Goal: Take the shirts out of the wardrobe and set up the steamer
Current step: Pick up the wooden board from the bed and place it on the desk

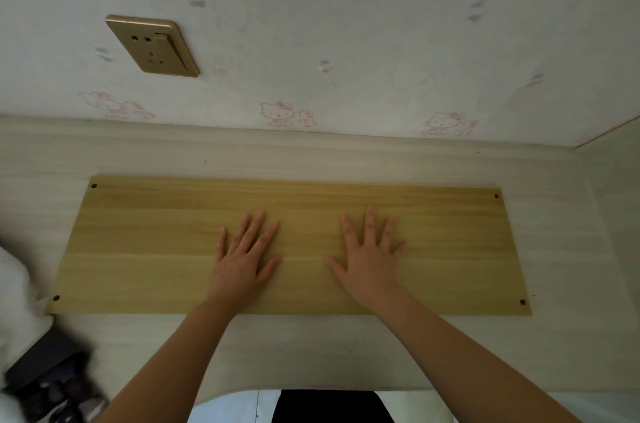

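Note:
A flat yellow wooden board (138,242) with a small hole near each corner lies on a pale wood-grain desk (554,249). My left hand (242,260) rests palm down on the board's middle, fingers straight and spread. My right hand (370,260) lies flat on the board beside it, fingers spread too. Neither hand holds anything. No shirt, wardrobe or steamer is in view.
A gold wall socket (152,45) sits on the cartoon-print wall (346,41) behind the desk, up left. A white fluffy thing (14,291) and a dark patterned object (52,384) are at the left edge. The desk's side wall (613,180) rises at right.

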The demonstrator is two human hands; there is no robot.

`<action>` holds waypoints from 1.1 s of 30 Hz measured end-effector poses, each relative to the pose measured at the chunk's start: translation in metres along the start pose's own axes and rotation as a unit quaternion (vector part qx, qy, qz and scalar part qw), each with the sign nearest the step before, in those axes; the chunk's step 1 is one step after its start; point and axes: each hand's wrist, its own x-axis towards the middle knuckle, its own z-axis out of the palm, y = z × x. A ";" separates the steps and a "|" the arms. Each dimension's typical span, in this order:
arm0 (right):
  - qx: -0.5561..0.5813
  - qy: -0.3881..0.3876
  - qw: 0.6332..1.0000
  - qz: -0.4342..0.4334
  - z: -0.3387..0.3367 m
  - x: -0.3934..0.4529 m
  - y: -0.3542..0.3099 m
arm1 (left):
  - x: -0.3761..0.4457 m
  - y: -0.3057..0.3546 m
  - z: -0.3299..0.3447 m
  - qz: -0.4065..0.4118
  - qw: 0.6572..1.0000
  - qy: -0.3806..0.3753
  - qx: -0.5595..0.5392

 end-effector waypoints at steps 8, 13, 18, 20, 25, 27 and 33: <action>-0.011 0.072 0.997 -0.006 0.014 0.001 0.043 | -0.022 -0.037 -0.010 -0.138 0.990 0.008 -0.004; -0.025 0.082 0.996 -0.024 0.027 -0.002 0.046 | -0.020 -0.044 -0.010 -0.136 0.990 0.008 0.029; -0.028 0.079 0.996 -0.028 0.028 0.008 0.043 | -0.013 -0.049 -0.013 -0.134 0.990 0.015 0.035; -0.026 0.079 0.996 -0.029 0.027 0.012 0.042 | -0.009 -0.050 -0.014 -0.133 0.990 0.015 0.036; -0.022 0.084 0.996 -0.015 0.030 0.006 0.039 | -0.012 -0.051 -0.014 -0.127 0.991 0.019 0.039; -0.024 0.082 0.996 -0.013 0.031 0.002 0.038 | -0.015 -0.052 -0.014 -0.124 0.991 0.019 0.037; -0.033 0.066 0.997 -0.007 0.030 0.001 0.036 | -0.015 -0.053 -0.014 -0.123 0.992 0.011 0.037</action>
